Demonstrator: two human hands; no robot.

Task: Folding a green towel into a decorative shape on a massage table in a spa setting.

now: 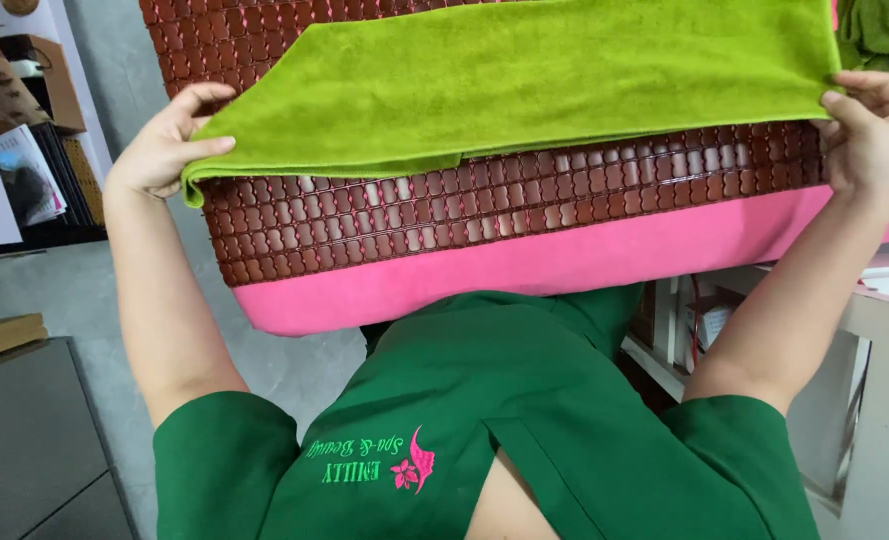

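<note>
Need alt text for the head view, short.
Two bare hands, left hand and right hand, hold the ends of a folded lime-green towel over a brown beaded mat on a pink-covered bed; green uniform top below.

The green towel (524,80) covers the brown beaded mat (504,210) from 10 to 2 o'clock; bare beads lie open at 6.

green towel (524,80) cut off at top edge, beaded mat (484,205) partly covered, shelf items (24,150) indistinct
</note>
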